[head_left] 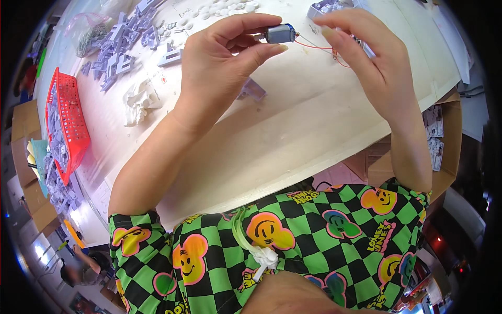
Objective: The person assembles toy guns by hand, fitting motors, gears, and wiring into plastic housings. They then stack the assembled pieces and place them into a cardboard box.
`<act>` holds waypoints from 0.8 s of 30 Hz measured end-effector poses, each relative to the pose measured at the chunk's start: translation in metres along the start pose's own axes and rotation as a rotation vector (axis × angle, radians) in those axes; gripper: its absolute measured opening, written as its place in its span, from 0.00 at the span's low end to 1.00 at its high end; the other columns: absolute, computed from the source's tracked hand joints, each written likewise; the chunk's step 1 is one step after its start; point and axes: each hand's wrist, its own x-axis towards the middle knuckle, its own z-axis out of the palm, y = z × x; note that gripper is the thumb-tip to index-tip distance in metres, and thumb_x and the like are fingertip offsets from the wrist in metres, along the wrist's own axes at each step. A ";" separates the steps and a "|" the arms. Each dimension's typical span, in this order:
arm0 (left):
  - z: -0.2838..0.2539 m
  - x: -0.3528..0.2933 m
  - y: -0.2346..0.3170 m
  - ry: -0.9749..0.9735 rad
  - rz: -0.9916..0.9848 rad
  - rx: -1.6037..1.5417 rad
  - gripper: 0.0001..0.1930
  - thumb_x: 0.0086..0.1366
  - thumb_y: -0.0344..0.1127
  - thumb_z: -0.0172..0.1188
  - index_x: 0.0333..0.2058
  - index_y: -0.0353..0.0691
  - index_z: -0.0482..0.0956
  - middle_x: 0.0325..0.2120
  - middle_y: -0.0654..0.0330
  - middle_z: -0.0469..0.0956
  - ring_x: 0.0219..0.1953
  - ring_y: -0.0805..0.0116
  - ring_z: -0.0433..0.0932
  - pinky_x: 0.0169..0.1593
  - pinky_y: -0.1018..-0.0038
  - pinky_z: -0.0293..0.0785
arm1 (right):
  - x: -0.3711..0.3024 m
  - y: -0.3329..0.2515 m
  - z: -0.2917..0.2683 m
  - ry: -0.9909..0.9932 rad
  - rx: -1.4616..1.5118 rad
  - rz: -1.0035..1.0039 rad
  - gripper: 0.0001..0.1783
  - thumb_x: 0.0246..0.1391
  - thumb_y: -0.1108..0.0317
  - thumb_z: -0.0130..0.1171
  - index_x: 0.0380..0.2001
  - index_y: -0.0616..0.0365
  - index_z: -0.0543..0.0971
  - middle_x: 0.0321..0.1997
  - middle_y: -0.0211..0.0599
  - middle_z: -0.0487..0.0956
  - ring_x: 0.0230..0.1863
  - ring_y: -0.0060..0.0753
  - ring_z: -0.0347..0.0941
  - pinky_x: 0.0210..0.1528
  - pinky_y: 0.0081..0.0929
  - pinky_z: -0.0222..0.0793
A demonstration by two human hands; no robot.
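Note:
My left hand point(222, 57) pinches a small silver electric motor point(280, 33) between thumb and fingers, above the table. Thin red and white wires point(314, 47) run from the motor's right end toward my right hand point(376, 63). That hand is curled, its thumb and index fingertips close together. What it holds, if anything, is hidden. A bit of a lilac part point(368, 49) shows in the gap behind its thumb. Under my left wrist lies a lilac plastic piece point(252, 90), partly covered.
Lilac plastic parts point(120, 47) are heaped at the far left, beside a clear plastic bag point(91, 39). A red basket point(76, 110) of parts stands on the left edge. Crumpled white tissue point(140, 102), white discs point(225, 8), a lilac tray point(316, 10) and a cardboard box point(451, 141) surround the work area.

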 end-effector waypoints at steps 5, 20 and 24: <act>-0.001 -0.001 -0.002 -0.021 0.148 0.164 0.15 0.51 0.22 0.59 0.40 0.36 0.75 0.30 0.65 0.77 0.30 0.81 0.72 0.36 0.85 0.70 | 0.015 0.006 0.004 -0.151 0.001 0.056 0.09 0.45 0.69 0.59 0.31 0.61 0.77 0.25 0.34 0.76 0.26 0.23 0.69 0.30 0.20 0.63; -0.049 -0.019 0.018 -0.366 0.234 0.652 0.34 0.43 0.33 0.66 0.52 0.40 0.65 0.45 0.59 0.70 0.42 0.65 0.67 0.46 0.71 0.65 | 0.010 -0.013 0.014 -0.290 -0.091 0.157 0.07 0.41 0.71 0.60 0.27 0.59 0.77 0.24 0.29 0.75 0.26 0.20 0.68 0.30 0.20 0.61; -0.040 -0.021 -0.016 -0.385 0.404 0.755 0.25 0.45 0.29 0.64 0.45 0.41 0.72 0.39 0.59 0.73 0.40 0.63 0.68 0.43 0.72 0.65 | -0.005 0.004 0.020 -0.269 -0.136 -0.028 0.08 0.42 0.74 0.59 0.30 0.60 0.75 0.27 0.27 0.73 0.30 0.18 0.65 0.34 0.16 0.58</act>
